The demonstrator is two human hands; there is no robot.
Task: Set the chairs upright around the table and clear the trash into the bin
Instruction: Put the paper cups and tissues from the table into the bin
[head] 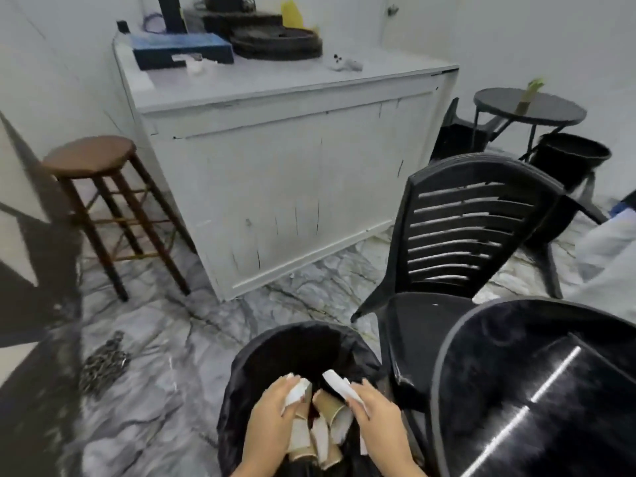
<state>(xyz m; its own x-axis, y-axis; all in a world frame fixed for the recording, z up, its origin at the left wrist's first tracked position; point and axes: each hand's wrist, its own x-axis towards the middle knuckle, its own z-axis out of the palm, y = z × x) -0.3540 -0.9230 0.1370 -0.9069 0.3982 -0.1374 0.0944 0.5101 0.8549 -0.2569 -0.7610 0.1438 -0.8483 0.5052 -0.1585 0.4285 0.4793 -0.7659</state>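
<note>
Both hands sit at bottom centre of the frame, over the open mouth of the black-lined bin (261, 342). The left hand (272, 418) is curled round a bundle of trash: brown paper cups (335, 413) and crumpled white paper (297, 392). The right hand (377, 413) pinches a white paper strip (339, 383) between thumb and fingers. Both hands are gripping, nothing released yet.

Risk, as a judgement: the bundle is loose and mixed, so letting go unevenly could send a cup or scrap over the rim onto the marble floor (148, 390). The liner looks slack, and a push down could drag it into the bin. The glossy black round table (550, 390), lower right, sits close to the right forearm and could catch the elbow.

Pose: both wrists angle inward and down, palms facing each other, forearms entering from the bottom edge.

Outward: a black slatted plastic chair (457, 232) stands upright just right of the bin, beside the table. Upper right, a second small round table (530, 106), another dark bin (571, 154), and a chair (454, 130) that looks tipped, partly hidden. A wooden stool (89, 156) stands at left, a white cabinet (292, 187) at centre.
</note>
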